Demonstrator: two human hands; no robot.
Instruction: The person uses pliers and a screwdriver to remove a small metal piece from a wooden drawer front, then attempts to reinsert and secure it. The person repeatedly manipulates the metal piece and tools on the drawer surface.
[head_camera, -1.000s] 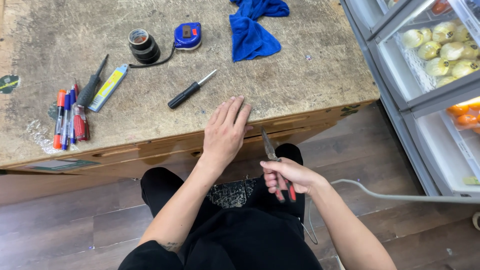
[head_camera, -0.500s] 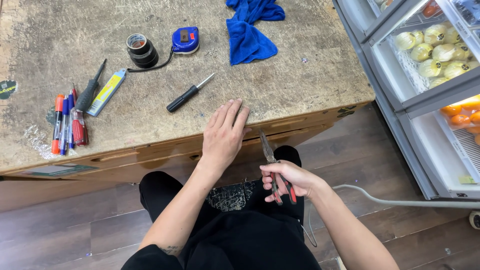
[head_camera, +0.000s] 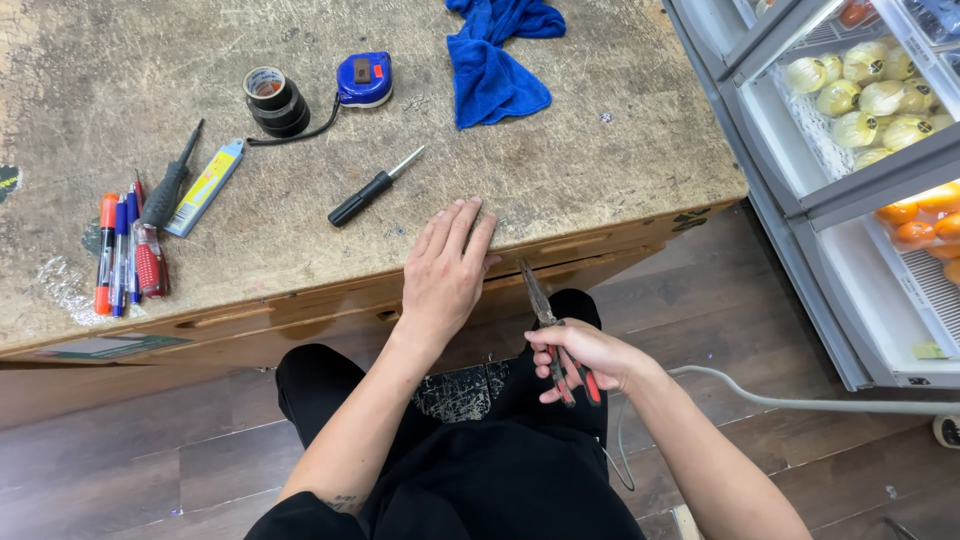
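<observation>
A flat blue and yellow packet (head_camera: 205, 187) lies on the worn wooden bench (head_camera: 620, 180), beside the dark tools on the left. A small yellow-green price label (head_camera: 927, 351) sticks on the fridge shelf's front edge, far right.

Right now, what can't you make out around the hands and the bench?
Head view, the only one:
- Pliers: grips wrapped by the right hand; tip too thin to tell open or shut.
- Bench edge under the left hand: covered by the palm.
- Blue cloth: cut off by the top edge.
- Grey cable: leaves at the right edge.
</observation>
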